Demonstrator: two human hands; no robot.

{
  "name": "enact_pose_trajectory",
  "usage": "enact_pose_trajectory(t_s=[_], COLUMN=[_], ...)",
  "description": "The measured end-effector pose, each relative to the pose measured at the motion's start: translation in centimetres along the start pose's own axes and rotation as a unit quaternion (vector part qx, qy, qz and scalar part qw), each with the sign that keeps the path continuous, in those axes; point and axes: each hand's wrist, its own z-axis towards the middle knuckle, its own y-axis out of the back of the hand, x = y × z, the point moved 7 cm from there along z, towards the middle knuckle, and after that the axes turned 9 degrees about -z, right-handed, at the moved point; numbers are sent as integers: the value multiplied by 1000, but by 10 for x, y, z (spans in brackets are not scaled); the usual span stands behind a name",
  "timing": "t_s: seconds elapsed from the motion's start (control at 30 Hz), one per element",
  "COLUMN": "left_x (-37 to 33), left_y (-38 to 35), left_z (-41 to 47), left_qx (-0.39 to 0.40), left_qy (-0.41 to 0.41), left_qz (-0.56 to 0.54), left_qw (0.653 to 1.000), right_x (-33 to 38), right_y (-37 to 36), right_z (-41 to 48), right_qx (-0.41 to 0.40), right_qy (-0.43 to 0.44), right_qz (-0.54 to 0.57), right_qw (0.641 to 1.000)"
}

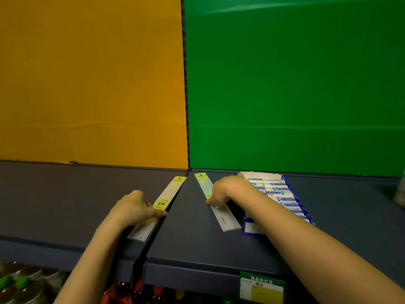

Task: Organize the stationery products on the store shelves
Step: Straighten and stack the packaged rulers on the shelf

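Item: long clear-sleeved ruler with yellow header card (163, 202), lying at the right edge of the dark blue metal shelf (65, 205), beside the gap. My left hand (133, 208) presses it flat, no closed grasp.

Item: second matching packaged ruler (215, 200), under my right hand (221, 189), fingertips down, beside the blue-and-white carton of small boxes (282, 194).

Risk: I judge a sideways push could tip the first ruler into the gap.

Two packaged rulers (167, 196) (221, 210) flat on shelf (192, 244)

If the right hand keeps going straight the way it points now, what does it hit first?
The right hand points up-left across the ruler beneath it. Beyond that lies bare shelf, then probably the shelf seam and the left ruler; depth is uncertain.
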Motion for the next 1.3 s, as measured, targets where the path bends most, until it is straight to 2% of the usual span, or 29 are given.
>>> enact_pose_trajectory(t_s=[0.13,0.33,0.4,0.57,0.7,0.87,1.0,1.07,1.17,1.3], left_x=[-1,-8,-6,-2,-1,2,-5,-13,-37,-94], left_y=[-1,-6,-5,-2,-2,-2,3,10,16,9], left_z=[1,-6,-9,-16,-17,-17,-24,-32,-46,-70], left_qx=[27,14,0,-21,-38,-39,-43,-49,-47,-46], left_qy=[-3,-32,-48,-85,-103,-112,-159,-182,-200,-224], left_qz=[-20,11,7,-88,-115,-159,-236,-280,-342,-399], left_qw=[999,999,999,992,987,980,958,941,917,888], right_x=[-1,9,9,6,11,19,22,18,-7,-65], right_y=[-4,4,3,2,3,6,4,10,20,2], right_z=[2,-2,-2,-1,1,-1,0,-7,-37,-96], right_qx=[36,-56,-64,-55,-24,7,-55,-110,-203,-305], right_qy=[-5,-37,-53,-56,-26,12,-16,-20,-19,-57], right_qz=[53,77,93,163,225,242,240,292,390,462], right_qw=[998,995,992,984,974,970,969,950,898,831])
